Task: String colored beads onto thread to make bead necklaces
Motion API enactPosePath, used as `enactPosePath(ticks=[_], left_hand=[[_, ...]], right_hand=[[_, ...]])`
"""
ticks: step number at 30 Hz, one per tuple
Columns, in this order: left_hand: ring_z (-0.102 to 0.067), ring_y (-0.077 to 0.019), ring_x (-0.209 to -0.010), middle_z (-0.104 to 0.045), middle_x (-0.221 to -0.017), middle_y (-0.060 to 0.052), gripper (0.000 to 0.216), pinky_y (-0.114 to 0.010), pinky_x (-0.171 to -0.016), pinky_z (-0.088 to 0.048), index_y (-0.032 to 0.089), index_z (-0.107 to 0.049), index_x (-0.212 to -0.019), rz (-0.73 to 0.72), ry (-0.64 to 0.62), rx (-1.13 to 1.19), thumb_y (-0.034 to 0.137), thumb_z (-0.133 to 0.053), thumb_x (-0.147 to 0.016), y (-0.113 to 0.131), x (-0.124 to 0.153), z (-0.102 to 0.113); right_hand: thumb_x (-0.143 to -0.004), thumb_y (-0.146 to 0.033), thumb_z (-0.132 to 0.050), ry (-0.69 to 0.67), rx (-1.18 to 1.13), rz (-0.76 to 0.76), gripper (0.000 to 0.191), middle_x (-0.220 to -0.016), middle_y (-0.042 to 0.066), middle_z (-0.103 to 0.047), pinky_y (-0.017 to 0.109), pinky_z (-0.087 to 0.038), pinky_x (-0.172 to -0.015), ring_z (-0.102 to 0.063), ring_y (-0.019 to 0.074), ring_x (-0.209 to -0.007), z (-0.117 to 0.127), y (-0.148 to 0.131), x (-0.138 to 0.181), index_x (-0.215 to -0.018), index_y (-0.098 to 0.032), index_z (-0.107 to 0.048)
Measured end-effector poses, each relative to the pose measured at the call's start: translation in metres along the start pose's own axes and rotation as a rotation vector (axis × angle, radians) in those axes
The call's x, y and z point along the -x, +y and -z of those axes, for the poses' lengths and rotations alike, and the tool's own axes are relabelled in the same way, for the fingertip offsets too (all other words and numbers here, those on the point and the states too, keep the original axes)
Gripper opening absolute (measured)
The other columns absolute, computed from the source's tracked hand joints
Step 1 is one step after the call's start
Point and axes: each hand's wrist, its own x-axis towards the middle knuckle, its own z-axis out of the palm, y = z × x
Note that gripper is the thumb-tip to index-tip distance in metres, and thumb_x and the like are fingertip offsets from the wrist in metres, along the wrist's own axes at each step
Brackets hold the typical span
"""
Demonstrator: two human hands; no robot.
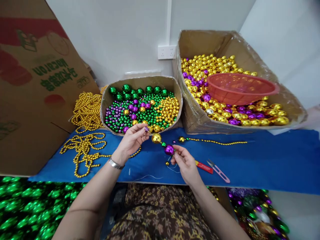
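Note:
My left hand (133, 138), with a watch (116, 163) on its wrist, pinches a small purple bead (146, 129) at one end of a bead string. Beside those fingers hangs a large gold bead (156, 138), followed by a small green bead (163, 144). My right hand (184, 162) is closed at the other side, its fingertips at a large purple bead (169, 150). A small gold bead (167, 163) and loose clear thread dangle below that hand. Farther along lies a gold bead strand (217, 142) on the blue cloth (250, 160).
A cardboard box (103, 110) of mixed beads stands ahead. A larger box (186, 110) holds gold and purple balls and a red basket (242, 88). Pink snips (220, 171) and a red-yellow tool (204, 167) lie right. Gold bead chains (86, 146) spread left, near a tall carton (37, 126).

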Motion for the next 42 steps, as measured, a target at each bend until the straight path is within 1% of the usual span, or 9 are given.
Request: enactPosePath(ticks=[11,21,25,28,32,34,36,38,42], left_hand=[[-0.07,-0.0137,-0.074,-0.072,-0.083,-0.005,0.026,-0.025,-0.071,-0.06,0.014,-0.067,-0.087,0.02,0.027,0.058,0.028,-0.081,-0.071,-0.003,0.004,-0.007],[-0.07,-0.0147,-0.075,-0.073,-0.087,-0.006,0.026,-0.027,-0.072,-0.059,0.014,-0.066,-0.088,0.002,0.035,0.01,0.03,-0.08,-0.072,-0.006,0.006,-0.01],[-0.068,-0.0124,-0.073,-0.073,-0.086,-0.005,0.025,-0.023,-0.069,-0.057,0.015,-0.068,-0.09,-0.076,0.036,-0.109,0.028,-0.08,-0.072,-0.009,0.009,-0.008],[-0.066,-0.0111,-0.072,-0.072,-0.083,-0.004,0.024,-0.02,-0.067,-0.055,0.016,-0.07,-0.09,-0.116,0.022,-0.244,0.028,-0.079,-0.072,-0.02,0.012,-0.003],[-0.067,-0.0137,-0.073,-0.073,-0.081,-0.005,0.022,-0.024,-0.07,-0.054,0.015,-0.072,-0.088,-0.108,0.008,-0.433,0.03,-0.079,-0.073,-0.041,0.018,0.003],[-0.067,-0.0159,-0.073,-0.074,-0.079,-0.006,0.021,-0.026,-0.071,-0.054,0.015,-0.073,-0.086,-0.112,0.004,-0.504,0.031,-0.078,-0.073,-0.046,0.022,0.004],[-0.067,-0.0175,-0.076,-0.074,-0.081,-0.006,0.017,-0.028,-0.073,-0.054,0.016,-0.074,-0.083,-0.182,-0.012,-0.594,0.03,-0.077,-0.074,-0.043,0.025,0.001],[-0.067,-0.0186,-0.082,-0.075,-0.087,-0.007,0.011,-0.029,-0.078,-0.053,0.018,-0.075,-0.083,-0.293,-0.053,-0.692,0.027,-0.075,-0.075,-0.033,0.027,-0.006],[-0.066,-0.0191,-0.089,-0.074,-0.092,-0.006,0.009,-0.032,-0.085,-0.052,0.02,-0.075,-0.087,-0.418,-0.184,-0.792,0.02,-0.071,-0.079,-0.004,0.031,-0.031]], right_hand=[[-0.088,-0.041,-0.06,-0.007,0.008,0.01,0.032,-0.08,-0.001,-0.057,0.026,-0.054,-0.062,-0.06,0.0107,-0.064,0.001,0.0,0.001,-0.113,-0.023,-0.06],[-0.089,-0.042,-0.058,0.007,0.051,0.031,0.033,-0.081,0.0,-0.058,0.026,-0.056,-0.061,-0.061,0.0114,-0.064,0.002,0.001,0.001,-0.115,-0.022,-0.059],[-0.091,-0.041,-0.055,0.013,0.174,0.079,0.034,-0.086,0.002,-0.059,0.027,-0.057,-0.065,-0.064,0.0124,-0.069,0.003,0.004,0.003,-0.12,-0.023,-0.057],[-0.094,-0.037,-0.049,0.006,0.313,0.097,0.032,-0.089,0.003,-0.06,0.03,-0.058,-0.072,-0.068,0.0147,-0.075,0.002,0.016,0.004,-0.122,-0.023,-0.056],[-0.094,-0.026,-0.042,-0.078,0.452,0.024,0.031,-0.096,0.006,-0.064,0.033,-0.059,-0.07,-0.069,0.0164,-0.075,0.003,0.038,0.004,-0.121,-0.022,-0.056],[-0.092,-0.021,-0.04,-0.097,0.554,0.039,0.033,-0.1,0.008,-0.065,0.035,-0.059,-0.073,-0.069,0.0182,-0.08,0.006,0.042,0.003,-0.12,-0.021,-0.056],[-0.091,-0.019,-0.041,-0.093,0.684,0.116,0.033,-0.105,0.011,-0.065,0.039,-0.057,-0.082,-0.068,0.0216,-0.091,0.011,0.036,0.002,-0.12,-0.02,-0.058],[-0.092,-0.021,-0.043,-0.077,0.774,0.206,0.032,-0.109,0.012,-0.066,0.042,-0.052,-0.09,-0.065,0.0242,-0.099,0.014,0.021,-0.001,-0.119,-0.02,-0.06],[-0.097,-0.028,-0.044,-0.082,0.738,0.307,0.031,-0.109,0.01,-0.067,0.036,-0.051,-0.091,-0.065,0.0212,-0.099,0.005,-0.015,-0.01,-0.124,-0.022,-0.058]])
